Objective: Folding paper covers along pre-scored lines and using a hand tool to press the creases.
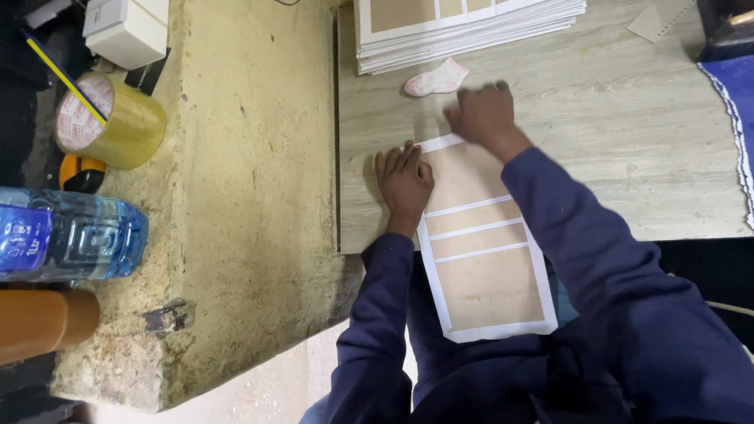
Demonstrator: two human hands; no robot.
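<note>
A flat cardboard sheet, brown with white borders and bands, lies on the pale wood-grain table and hangs over its near edge onto my lap. My left hand presses flat on the sheet's left edge, fingers together. My right hand, slightly blurred, rests with curled fingers at the sheet's far top corner. A small white and pink sock lies on the table just beyond my right hand. Both arms wear dark blue sleeves.
A stack of similar sheets sits at the table's far edge. On the rough concrete ledge to the left are a tape roll, a white box and a water bottle. Blue cloth lies at far right.
</note>
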